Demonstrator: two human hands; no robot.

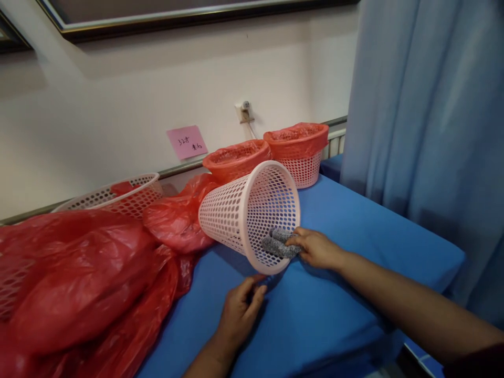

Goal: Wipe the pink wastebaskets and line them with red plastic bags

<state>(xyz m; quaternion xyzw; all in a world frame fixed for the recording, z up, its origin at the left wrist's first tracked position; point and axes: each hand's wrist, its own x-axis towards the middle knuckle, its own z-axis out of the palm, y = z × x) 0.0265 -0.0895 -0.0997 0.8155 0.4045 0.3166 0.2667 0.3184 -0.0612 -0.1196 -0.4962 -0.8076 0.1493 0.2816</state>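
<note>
Since a glossy heap of loose red plastic film covers the left of the blue-covered bench, I would keep the wiping well away from it; film that thin looks apt to slide or catch. Behind the heap stands a pale, wide-mouthed plastic basket full of round holes. Next along, near the middle of the bench, a pale pink, perforated plastic bin lies on its side, mouth turned toward the person.

Below that mouth waits the left hand, thumb and forefinger slightly parted around nothing, the forefinger's tip at the underside of the rim; whether it bears any weight I cannot tell. A firmer hold there would, I think, stop the bin from rolling.

Just inside the mouth, against the lower right of the wall, sits a folded, speckled grey fabric bundle, its near end pinched in the fingers of the right hand. To my mind it wants spreading flatter, with light, even pressure, as a loose fold could snag in the holes. Farther right, toward the back, stands a pink basket lined with red film.
</note>
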